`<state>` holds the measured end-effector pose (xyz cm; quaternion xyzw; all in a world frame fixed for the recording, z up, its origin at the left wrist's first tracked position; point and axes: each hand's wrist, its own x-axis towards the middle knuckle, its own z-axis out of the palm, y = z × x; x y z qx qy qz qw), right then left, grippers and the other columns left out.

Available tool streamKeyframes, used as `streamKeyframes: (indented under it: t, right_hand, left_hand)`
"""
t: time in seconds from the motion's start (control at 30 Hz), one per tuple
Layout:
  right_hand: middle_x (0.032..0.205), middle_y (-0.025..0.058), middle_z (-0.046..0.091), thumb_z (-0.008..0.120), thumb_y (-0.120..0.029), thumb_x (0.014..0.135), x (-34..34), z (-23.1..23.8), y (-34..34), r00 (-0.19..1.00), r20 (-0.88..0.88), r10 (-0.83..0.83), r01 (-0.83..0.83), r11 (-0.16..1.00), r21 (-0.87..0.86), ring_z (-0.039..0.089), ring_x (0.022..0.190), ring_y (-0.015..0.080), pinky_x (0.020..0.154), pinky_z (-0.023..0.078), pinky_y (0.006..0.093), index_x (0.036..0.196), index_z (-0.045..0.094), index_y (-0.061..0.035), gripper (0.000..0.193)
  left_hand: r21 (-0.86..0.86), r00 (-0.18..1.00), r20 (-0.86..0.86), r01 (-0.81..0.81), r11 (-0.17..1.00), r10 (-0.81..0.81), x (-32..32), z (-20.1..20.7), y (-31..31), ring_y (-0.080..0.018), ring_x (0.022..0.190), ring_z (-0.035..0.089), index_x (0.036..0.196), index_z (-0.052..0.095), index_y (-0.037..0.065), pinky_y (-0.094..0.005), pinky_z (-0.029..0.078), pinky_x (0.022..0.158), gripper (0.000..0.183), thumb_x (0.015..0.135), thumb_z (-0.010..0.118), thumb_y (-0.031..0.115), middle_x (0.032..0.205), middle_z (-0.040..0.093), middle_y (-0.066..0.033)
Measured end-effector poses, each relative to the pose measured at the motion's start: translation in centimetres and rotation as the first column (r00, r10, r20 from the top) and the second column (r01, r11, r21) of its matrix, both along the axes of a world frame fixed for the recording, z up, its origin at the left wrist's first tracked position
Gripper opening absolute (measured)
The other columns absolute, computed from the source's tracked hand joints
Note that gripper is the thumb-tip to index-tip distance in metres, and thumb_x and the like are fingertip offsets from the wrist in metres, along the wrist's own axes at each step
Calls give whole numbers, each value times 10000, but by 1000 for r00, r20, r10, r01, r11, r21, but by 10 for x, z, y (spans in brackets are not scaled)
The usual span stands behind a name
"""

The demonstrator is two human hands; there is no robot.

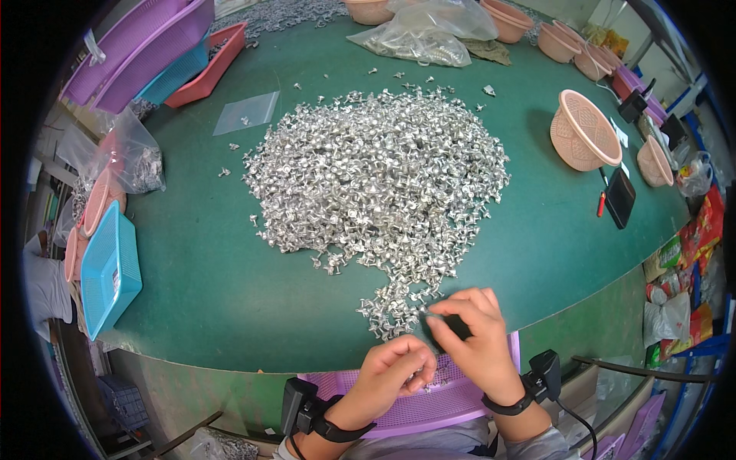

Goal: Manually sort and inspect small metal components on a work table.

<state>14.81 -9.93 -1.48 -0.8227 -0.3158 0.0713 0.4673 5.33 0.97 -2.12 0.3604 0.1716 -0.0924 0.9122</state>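
A broad heap of small silvery metal parts (pixel 376 169), with short stems and flared heads, covers the middle of the green table (pixel 207 307). A narrow tongue of it runs toward me. My right hand (pixel 475 333) is at the tip of that tongue, its thumb and forefinger bent close together beside the parts. Whether a part sits between those fingertips is too small to tell. My left hand (pixel 395 366) is curled closed above a purple basket (pixel 460 410) at the table's front edge. What its fingers hold is mostly hidden. A few metal parts lie in the basket below.
Peach baskets (pixel 583 130) stand at the right near a black wallet-like thing (pixel 620 198) and a red pen (pixel 601 204). A blue basket (pixel 111 268) sits at the left edge. Plastic bags (pixel 429 34) and stacked purple baskets (pixel 153 46) lie farther back. A clear flat bag (pixel 245 113) rests beside the heap.
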Motion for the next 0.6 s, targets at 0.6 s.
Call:
streamKeyframes:
  t: [0.6]
  right_hand:
    - [794, 81, 583, 627, 24, 613, -8, 6, -20, 992, -40, 122, -108, 963, 248, 555, 705, 192, 609, 432, 267, 728, 570, -20, 136]
  left_hand:
    - [381, 984, 141, -156, 911, 109, 1, 2, -8, -8, 610, 440, 839, 503, 25, -139, 348, 511, 85, 765, 539, 46, 713, 506, 22]
